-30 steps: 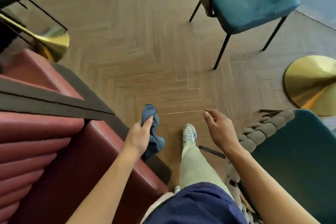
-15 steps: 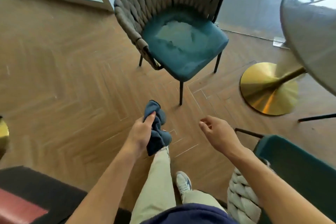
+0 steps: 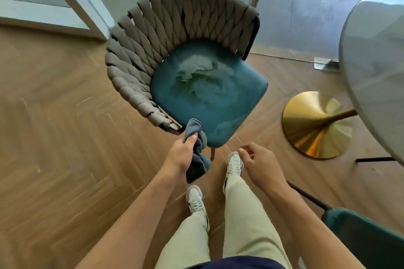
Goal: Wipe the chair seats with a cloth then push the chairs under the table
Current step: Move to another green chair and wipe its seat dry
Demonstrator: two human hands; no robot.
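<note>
Left hand (image 3: 182, 155) grips a bunched dark blue microfibre cloth (image 3: 196, 148), thumb pressed on top, fingers curled round it; the cloth's lower end hangs below the palm. The cloth's top overlaps the front corner of the teal velvet seat (image 3: 209, 91) in this view; whether it touches the seat cannot be told. Right hand (image 3: 260, 164) holds nothing, fingers loosely curled, over the floor just right of the seat corner.

The chair with the grey woven rope back (image 3: 166, 26) stands on the herringbone wood floor (image 3: 65, 137), seat facing the person, pulled out and well apart from the round grey table top (image 3: 371, 72) at the right edge. The seat shows a pale brushed patch in the middle. The round gold table base (image 3: 317, 124) sits on the floor between chair and table top. A second teal chair (image 3: 360, 238) shows at lower right, near the right forearm.

Versus half a second ago: the chair is much closer and fills more of the view, its seat corner now right at the cloth, where before bare floor lay between them. Grip on the cloth unchanged. The right hand is still empty. Both white sneakers (image 3: 235, 162) are now visible, one ahead of the other, below the seat corner.
</note>
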